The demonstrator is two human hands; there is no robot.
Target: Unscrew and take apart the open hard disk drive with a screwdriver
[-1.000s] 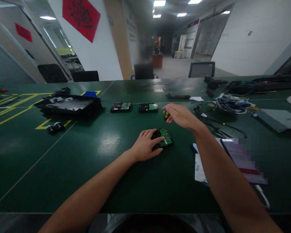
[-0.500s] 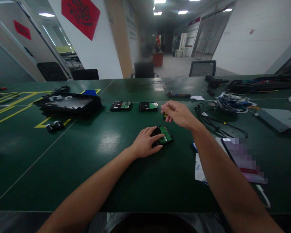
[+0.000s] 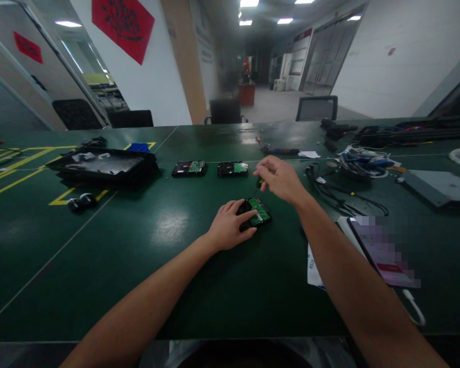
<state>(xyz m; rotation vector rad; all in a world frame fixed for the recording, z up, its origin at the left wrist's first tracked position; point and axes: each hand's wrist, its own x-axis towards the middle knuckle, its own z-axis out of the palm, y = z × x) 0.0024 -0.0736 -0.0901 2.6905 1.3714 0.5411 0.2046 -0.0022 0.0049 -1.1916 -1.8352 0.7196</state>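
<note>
A hard drive [image 3: 259,212] with a green circuit board facing up lies on the green table, slightly turned. My left hand [image 3: 232,225] holds it down from the left: the thumb is along the near side, the index finger reaches over the board, and the other fingers are at the far left part. Above its far edge, my right hand [image 3: 276,178] is closed round a small screwdriver [image 3: 259,182] with a dark and yellow handle. The thin shaft slants down to the drive's far edge; the exact tip contact is too small to make out.
Two more hard drives, one at left [image 3: 188,168] and one at right [image 3: 233,169], lie beyond my hands. A black tray [image 3: 107,166] stands at left. Cables [image 3: 329,191], a cable bundle [image 3: 362,162], a grey metal box [image 3: 437,186] and a tablet-like device [image 3: 383,250] lie at right.
The screwdriver now leans more, its lower end shifted left along the drive's far edge. My left hand stays on the drive. The whole view has shifted slightly.
</note>
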